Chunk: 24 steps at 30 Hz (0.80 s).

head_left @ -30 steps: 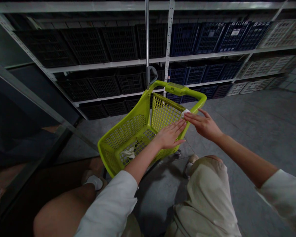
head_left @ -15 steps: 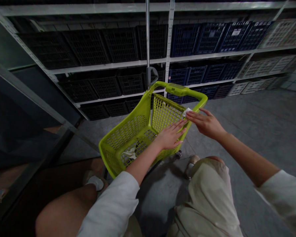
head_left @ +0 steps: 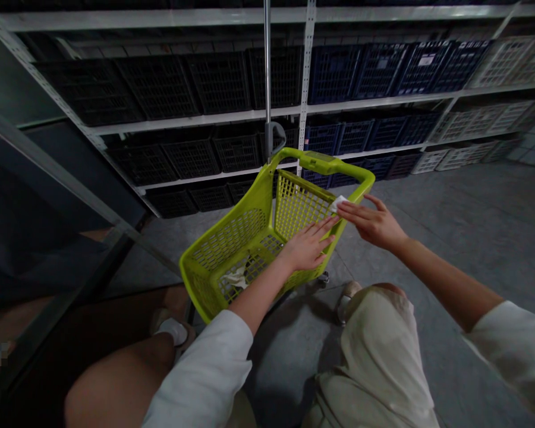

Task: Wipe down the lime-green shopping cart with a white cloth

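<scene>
A lime-green plastic shopping basket (head_left: pixel 232 244) on wheels stands on the floor in front of me, with its handle (head_left: pixel 325 163) raised. My left hand (head_left: pixel 307 245) lies flat and open on the basket's near rim, fingers stretched out. My right hand (head_left: pixel 371 222) presses a small white cloth (head_left: pixel 337 203) against the rim just below the handle, its fingers closed on the cloth. A crumpled white piece (head_left: pixel 235 277) lies inside the basket at the bottom.
Metal shelving (head_left: pixel 196 116) full of black, blue and white crates runs along the back. A shelf upright (head_left: pixel 307 71) and a thin pole (head_left: pixel 266 65) stand behind the basket. A dark frame (head_left: pixel 49 172) slants at the left. Grey floor (head_left: pixel 463 226) extends to the right.
Both hands have shifted slightly along the basket rim; the right hand with the cloth moved a little up toward the handle. The basket stays put.
</scene>
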{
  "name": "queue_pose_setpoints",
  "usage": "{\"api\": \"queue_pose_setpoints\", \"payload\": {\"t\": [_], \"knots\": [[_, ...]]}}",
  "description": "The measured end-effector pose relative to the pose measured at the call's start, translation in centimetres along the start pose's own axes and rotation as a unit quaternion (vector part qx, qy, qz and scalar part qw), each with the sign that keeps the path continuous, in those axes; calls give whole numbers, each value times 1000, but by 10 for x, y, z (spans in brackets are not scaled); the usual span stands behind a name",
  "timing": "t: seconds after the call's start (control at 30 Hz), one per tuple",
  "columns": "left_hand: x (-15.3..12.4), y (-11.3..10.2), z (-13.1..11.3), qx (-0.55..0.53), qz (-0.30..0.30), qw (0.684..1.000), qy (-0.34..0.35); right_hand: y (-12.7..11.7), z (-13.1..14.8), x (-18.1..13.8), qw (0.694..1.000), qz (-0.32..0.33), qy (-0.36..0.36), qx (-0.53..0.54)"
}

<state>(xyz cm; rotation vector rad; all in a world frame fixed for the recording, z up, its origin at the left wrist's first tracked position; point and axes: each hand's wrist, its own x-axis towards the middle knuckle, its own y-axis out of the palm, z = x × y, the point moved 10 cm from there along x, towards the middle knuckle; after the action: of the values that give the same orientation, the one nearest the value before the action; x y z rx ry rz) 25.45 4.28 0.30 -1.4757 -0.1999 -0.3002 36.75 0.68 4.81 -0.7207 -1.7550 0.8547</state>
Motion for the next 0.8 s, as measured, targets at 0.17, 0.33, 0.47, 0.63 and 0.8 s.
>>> {"api": "queue_pose_setpoints", "payload": {"t": [0.17, 0.33, 0.47, 0.63, 0.8], "knots": [[1, -1, -1, 11, -3, 1000, 0, -17, -82, -3, 994, -36, 99, -38], [2, -1, 1, 6, -6, 1000, -3, -9, -48, 3, 990, -68, 118, -24], [0, 0, 2, -1, 0, 1000, -4, 3, -1, 7, 999, -17, 15, 41], [-1, -2, -2, 11, 0, 1000, 5, -12, -75, 2, 997, -26, 73, 15], [0, -2, 0, 6, 3, 1000, -1, -14, -59, -1, 980, -95, 168, -39]]}}
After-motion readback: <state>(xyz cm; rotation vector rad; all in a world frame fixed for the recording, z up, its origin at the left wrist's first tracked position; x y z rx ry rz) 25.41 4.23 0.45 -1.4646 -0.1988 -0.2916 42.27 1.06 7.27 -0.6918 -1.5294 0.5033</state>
